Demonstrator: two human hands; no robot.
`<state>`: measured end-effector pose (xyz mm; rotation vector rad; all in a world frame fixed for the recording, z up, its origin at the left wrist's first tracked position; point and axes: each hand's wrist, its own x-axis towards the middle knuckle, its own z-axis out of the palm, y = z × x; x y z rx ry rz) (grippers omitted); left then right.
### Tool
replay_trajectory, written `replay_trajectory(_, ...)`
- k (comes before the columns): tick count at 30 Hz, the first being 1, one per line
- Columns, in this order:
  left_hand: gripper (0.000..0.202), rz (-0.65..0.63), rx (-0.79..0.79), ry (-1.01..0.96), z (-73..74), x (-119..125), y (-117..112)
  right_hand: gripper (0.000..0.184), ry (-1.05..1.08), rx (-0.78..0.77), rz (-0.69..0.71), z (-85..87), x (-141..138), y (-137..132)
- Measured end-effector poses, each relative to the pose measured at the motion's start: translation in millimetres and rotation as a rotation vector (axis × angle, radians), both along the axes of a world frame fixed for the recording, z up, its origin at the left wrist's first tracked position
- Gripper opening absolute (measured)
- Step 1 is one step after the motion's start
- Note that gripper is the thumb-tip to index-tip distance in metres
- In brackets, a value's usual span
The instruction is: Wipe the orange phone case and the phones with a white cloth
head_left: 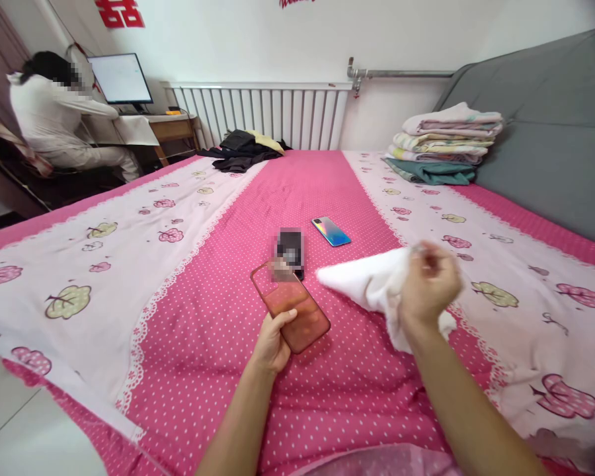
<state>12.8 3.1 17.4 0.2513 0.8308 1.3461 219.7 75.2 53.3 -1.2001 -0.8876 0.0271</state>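
My left hand (272,344) grips the near end of a translucent reddish phone case (291,305), holding it tilted above the pink dotted bedspread (228,370). My right hand (429,281) is closed on a white cloth (371,284) that trails off to the left over the bed. Just beyond the case lies a black phone (290,252). Further back rests a second phone with a shiny blue iridescent back (331,231). The case and the cloth are apart.
Folded blankets (443,142) are stacked at the far right against a grey headboard (550,132). Dark clothes (240,151) lie at the bed's far edge by a white radiator (277,116). A person in white (54,119) sits at a desk with a monitor (120,78), far left.
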Motion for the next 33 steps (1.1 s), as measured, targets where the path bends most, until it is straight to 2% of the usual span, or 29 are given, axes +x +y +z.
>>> replay_trajectory(1,0.029,-0.001,-0.006,0.002,-0.1,0.2,0.0,0.016,0.016,0.144,-0.148,5.8,6.9,2.8)
replay_trajectory(2,0.03,-0.003,-0.011,0.006,-0.6,0.2,0.1,0.016,-0.004,0.252,-0.208,10.5,11.0,3.3)
replay_trajectory(3,0.03,-0.005,-0.014,0.013,-1.3,0.2,0.3,0.015,-0.033,0.321,-0.212,13.5,11.8,1.4)
replay_trajectory(4,0.03,-0.005,-0.013,0.023,-2.1,0.2,0.6,0.014,-0.073,0.327,-0.139,14.5,9.0,-2.7)
replay_trajectory(5,0.03,-0.003,-0.008,0.033,-3.1,0.1,1.0,0.011,-0.141,0.262,-0.002,13.8,3.1,-8.5)
replay_trajectory(6,0.03,-0.001,-0.003,0.043,-4.0,0.1,1.3,0.008,-0.268,0.139,0.201,11.8,-5.0,-15.3)
replay_trajectory(8,0.03,0.0,0.005,0.051,-5.3,0.1,1.7,0.01,-0.497,-0.082,0.7,6.8,-23.2,-29.0)
replay_trajectory(9,0.031,-0.011,0.009,0.048,-5.7,0.2,1.8,0.013,-0.571,-0.16,0.881,4.9,-31.3,-34.8)
replay_trajectory(10,0.032,-0.024,0.018,0.041,-6.0,0.3,1.6,0.014,-0.624,-0.215,1.011,3.7,-37.6,-39.3)
replay_trajectory(12,0.037,-0.047,0.045,0.023,-6.3,0.4,0.8,0.014,-0.663,-0.288,1.143,3.6,-44.3,-44.3)
replay_trajectory(15,0.039,-0.028,0.073,0.014,-7.1,0.5,-0.7,0.012,-0.617,-0.358,1.204,5.8,-43.4,-44.2)
replay_trajectory(19,0.036,-0.005,0.031,0.042,-7.9,0.7,-1.6,0.013,-0.571,-0.437,1.307,7.9,-36.8,-41.6)
replay_trajectory(21,0.035,-0.001,0.032,0.048,-7.9,1.2,-1.5,0.016,-0.571,-0.472,1.316,8.3,-34.0,-41.7)
replay_trajectory(28,0.03,-0.041,0.019,0.067,-8.6,2.2,0.6,0.016,-0.524,-0.574,1.255,4.0,-35.5,-41.7)
replay_trajectory(33,0.03,-0.134,0.051,0.109,-9.3,3.1,-2.7,0.013,-0.446,-0.506,1.059,-5.6,-44.6,-38.8)
